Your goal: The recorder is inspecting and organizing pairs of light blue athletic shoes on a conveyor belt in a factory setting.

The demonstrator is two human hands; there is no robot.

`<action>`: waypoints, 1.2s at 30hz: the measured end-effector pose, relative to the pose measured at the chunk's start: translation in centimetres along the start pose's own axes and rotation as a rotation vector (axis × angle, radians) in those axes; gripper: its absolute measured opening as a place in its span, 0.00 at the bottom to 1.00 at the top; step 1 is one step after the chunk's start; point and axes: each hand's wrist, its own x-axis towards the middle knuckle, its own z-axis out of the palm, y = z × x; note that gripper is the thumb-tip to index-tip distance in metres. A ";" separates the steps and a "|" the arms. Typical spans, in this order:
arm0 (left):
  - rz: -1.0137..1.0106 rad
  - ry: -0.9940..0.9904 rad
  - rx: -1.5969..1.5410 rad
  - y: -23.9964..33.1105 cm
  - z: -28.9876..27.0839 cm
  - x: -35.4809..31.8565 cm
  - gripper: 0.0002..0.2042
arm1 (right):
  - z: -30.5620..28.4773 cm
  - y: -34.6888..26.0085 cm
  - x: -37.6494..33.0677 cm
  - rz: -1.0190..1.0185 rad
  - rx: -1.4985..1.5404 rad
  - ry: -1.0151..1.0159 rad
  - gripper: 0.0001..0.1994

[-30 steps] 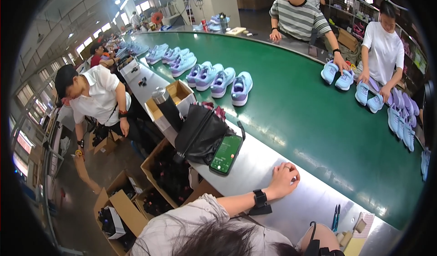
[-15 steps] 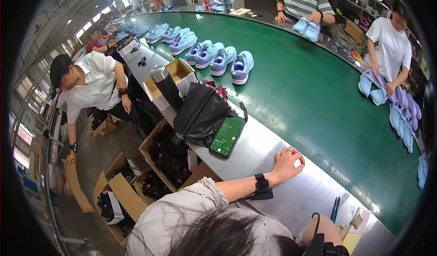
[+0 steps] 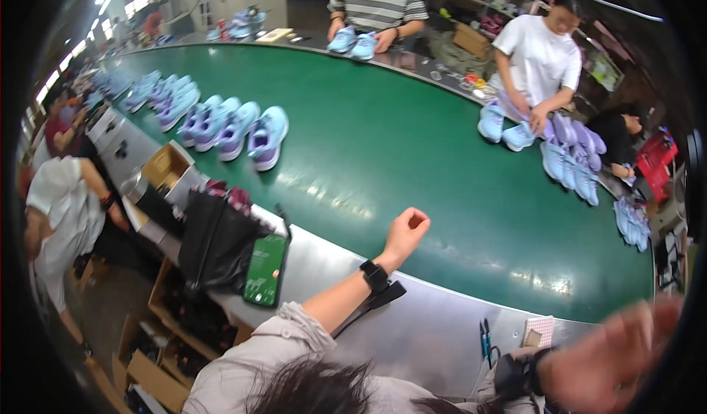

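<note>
Two bare hands show at the lower part of the view, over a smooth, dull metal counter [image 3: 412, 333] that runs along a broad green belt [image 3: 412, 142] with a matte, faintly glossy surface curving away in an arc. The left hand [image 3: 406, 230] is curled into a loose fist, fingers folded in, holding nothing; it hovers at the line where the counter meets the belt, and whether it touches either surface cannot be told. A black band [image 3: 374, 275] with a strap sits on that wrist above a pale, soft sleeve. The right hand [image 3: 611, 359] is a blur at the lower right rim, seemingly spread with nothing in it, though its grip cannot be told for sure; a dark band circles its wrist. Near it on the counter lie blue-handled scissors [image 3: 486, 338] and a small pinkish pad [image 3: 539, 331]. Left of the fist, well apart, a flat green phone [image 3: 266, 270] leans against a black, crinkled bag [image 3: 215, 239], beside an open brown cardboard box [image 3: 166, 165]. Rows of pale blue and lilac shoes [image 3: 243, 128] with rounded toes stand on the belt, and other people across it handle similar shoes [image 3: 567, 149].
</note>
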 end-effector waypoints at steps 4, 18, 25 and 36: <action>-0.024 -0.127 0.003 -1.8 1.5 1.9 0.06 | -8.4 12.4 -1.0 0.711 -0.544 -0.256 0.23; -0.017 -0.340 0.534 -1.3 1.8 2.8 0.05 | -39.8 49.4 -12.2 1.295 -0.875 0.304 0.30; -0.079 -0.385 0.634 -0.9 2.0 2.8 0.05 | -42.2 54.6 -13.6 1.152 -0.884 0.499 0.37; -0.108 -0.257 0.699 -1.2 2.3 2.5 0.05 | -40.6 54.2 -13.5 1.230 -0.813 0.445 0.35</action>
